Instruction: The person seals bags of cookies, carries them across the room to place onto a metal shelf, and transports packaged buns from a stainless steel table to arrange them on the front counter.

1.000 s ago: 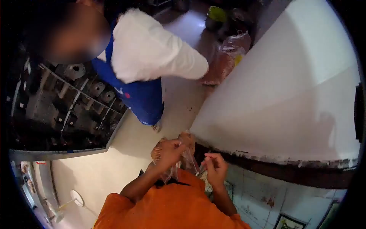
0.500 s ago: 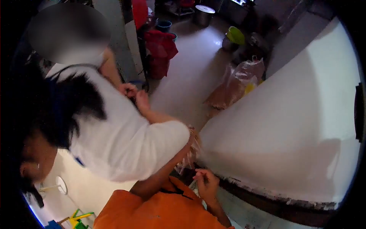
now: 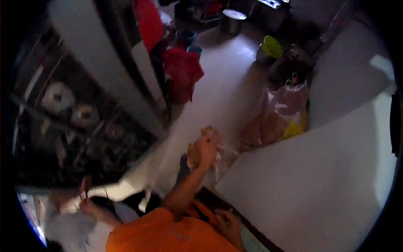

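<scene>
While my hands are apart, my left hand (image 3: 207,149) seems clamped on the clear plastic bag (image 3: 218,158) above the floor (image 3: 222,101); right hand (image 3: 228,220) blurred, grip unclear. Firm hold should limit swinging.

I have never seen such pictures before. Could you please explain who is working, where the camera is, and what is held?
No machine works here: a person in an orange shirt uses bare hands. The single camera is worn on the head, looking forward and down. The left hand seems to hold a crinkled clear plastic bag; its contents are too blurred to name. The right hand is lower, fingers bent; I cannot tell if it holds anything. Ahead on the floor are a large transparent sack with reddish-brown contents and a round metal pot. Another person's hand shows at the lower left.
</scene>
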